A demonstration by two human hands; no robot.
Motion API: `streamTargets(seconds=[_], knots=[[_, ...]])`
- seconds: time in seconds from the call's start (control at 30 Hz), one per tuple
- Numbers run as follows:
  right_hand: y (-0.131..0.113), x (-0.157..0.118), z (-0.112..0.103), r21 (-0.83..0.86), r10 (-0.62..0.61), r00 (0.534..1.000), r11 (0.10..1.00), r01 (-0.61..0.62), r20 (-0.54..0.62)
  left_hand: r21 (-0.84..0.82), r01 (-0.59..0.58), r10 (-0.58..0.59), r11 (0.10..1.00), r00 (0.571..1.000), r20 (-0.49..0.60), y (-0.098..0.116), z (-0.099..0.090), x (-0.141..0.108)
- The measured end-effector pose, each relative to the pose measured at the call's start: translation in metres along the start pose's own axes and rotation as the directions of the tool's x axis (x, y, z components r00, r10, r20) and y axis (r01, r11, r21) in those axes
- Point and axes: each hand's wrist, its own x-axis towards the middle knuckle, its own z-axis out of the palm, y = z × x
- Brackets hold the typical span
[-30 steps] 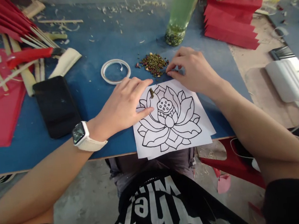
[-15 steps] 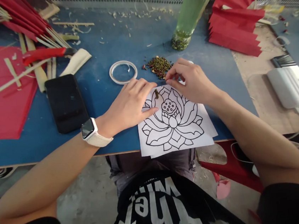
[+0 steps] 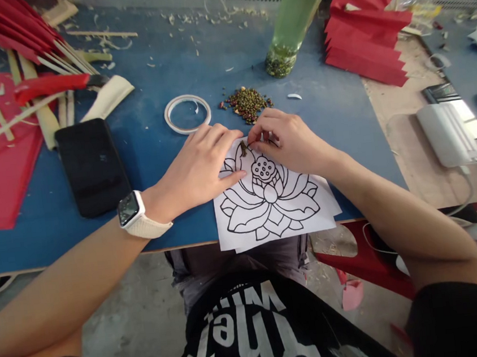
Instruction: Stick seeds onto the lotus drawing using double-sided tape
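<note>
At the paper (image 3: 272, 220) | left hand (image 3: 203, 162): spread wide | right hand (image 3: 252, 143): narrow, can't tell if closed on anything | best: paper steady, fingertips light beside the beans (image 3: 243, 148)

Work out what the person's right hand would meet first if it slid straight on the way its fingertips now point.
The right hand would probably meet the small dark clump on the lotus drawing first; the left hand lies beyond. Fingertip height above the paper is unclear.
</note>
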Motion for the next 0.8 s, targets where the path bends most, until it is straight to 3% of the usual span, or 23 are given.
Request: streamTargets(seconds=[0.63, 0.8], knots=[[-0.0068, -0.0014, 0.0026, -0.019, 0.031, 0.999, 0.999, -0.032, -0.026, -0.029, 0.018, -0.018, 0.999, 1.0, 0.014, -0.0005, -0.0009, -0.0009], [-0.0063, -0.0033, -0.0001, -0.063, -0.014, 1.0, 0.998, 0.013, -0.006, -0.013, 0.004, -0.004, 1.0, 1.0, -0.005, -0.0008, 0.0, -0.0014]])
